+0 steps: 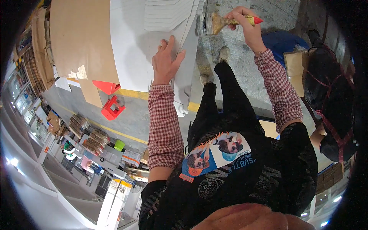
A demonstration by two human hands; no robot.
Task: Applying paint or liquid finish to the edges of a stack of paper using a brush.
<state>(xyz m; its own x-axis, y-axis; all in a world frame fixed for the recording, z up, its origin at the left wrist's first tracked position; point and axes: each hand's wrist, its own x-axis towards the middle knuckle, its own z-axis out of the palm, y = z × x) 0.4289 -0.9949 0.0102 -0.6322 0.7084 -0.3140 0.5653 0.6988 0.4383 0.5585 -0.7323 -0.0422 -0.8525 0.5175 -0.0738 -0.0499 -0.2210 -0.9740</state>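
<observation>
A wide paintbrush (217, 23) with a yellow handle and red tip is gripped in my right hand (247, 30), above the floor to the right of the sheets. Its bristles point left, toward the edge of the white cardboard sheets (130, 46). My left hand (167, 61) lies on those sheets near their right edge, fingers spread and holding nothing. Just beyond it, several grey-white cut cardboard pieces (168, 14) overlap in a fanned row.
Brown cardboard (80, 38) lies left of the white sheets, with a red plastic stool (113, 108) on the floor nearby. A co-worker in black (326, 96) is close on my right, near a blue object (281, 45). Cardboard stacks (96, 141) stand farther left.
</observation>
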